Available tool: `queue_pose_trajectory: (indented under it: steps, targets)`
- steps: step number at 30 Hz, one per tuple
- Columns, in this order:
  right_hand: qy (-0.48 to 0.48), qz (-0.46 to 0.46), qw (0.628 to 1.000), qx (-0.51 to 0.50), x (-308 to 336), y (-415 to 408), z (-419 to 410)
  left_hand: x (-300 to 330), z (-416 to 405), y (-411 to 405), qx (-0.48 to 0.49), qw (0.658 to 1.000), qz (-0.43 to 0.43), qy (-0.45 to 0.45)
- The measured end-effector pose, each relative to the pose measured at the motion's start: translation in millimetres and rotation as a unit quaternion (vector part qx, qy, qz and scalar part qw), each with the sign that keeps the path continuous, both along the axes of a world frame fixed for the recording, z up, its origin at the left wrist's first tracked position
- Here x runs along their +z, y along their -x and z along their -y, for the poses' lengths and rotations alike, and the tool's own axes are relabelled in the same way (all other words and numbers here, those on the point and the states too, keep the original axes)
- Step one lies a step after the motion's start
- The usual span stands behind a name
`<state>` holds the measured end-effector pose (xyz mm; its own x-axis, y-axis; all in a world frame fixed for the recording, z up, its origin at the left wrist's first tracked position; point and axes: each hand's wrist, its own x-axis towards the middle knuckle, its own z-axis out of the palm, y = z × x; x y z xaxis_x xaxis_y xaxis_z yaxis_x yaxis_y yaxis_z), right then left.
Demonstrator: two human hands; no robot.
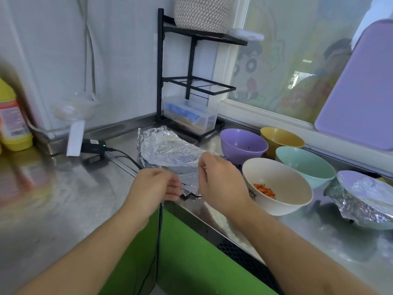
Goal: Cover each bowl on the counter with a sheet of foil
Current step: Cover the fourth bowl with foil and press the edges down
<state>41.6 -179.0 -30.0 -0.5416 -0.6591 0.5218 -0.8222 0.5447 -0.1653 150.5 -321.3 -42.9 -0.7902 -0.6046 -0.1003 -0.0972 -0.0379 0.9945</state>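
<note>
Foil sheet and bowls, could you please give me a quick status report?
Left hand and right hand both pinch the foil sheet. One bowl already covered; cream bowl, purple, yellow and teal bowls open. Nothing in the way.

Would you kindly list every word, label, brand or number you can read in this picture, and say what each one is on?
No text here can be read.
Yellow bottle: its orange and white label carries print, too blurred to read.
Black adapter: a small pale label, too small to read.
White tag: no print visible.
Cream bowl: a small dark motif on its side, not legible as text.
</note>
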Motion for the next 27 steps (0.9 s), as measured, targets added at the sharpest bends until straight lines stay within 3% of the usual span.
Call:
queue_pose_trajectory:
  steps: [4,6,12,16,19,23,27]
  targets:
    - [0.022,-0.079,0.996,0.021,10,-16,-6,6,5,7,-0.012,0.973,-0.06,-0.22]
    - [0.001,-0.103,0.993,0.053,10,-30,-11,8,8,13,0.002,0.965,-0.067,-0.254]
    - [-0.074,-0.043,0.986,0.141,10,-59,-30,11,4,14,0.079,0.969,-0.076,-0.22]
    - [0.025,0.082,0.993,0.086,24,-54,-48,27,7,-4,0.082,0.973,-0.067,-0.206]
    - [0.124,0.125,0.984,0.005,41,-38,-62,46,8,-18,0.066,0.981,-0.05,-0.174]
    - [0.215,0.244,0.938,-0.12,72,-21,-88,71,-15,-29,0.028,0.995,-0.021,-0.096]
    - [0.29,0.384,0.864,-0.145,92,-23,-143,85,-64,-24,-0.069,0.996,-0.01,-0.059]
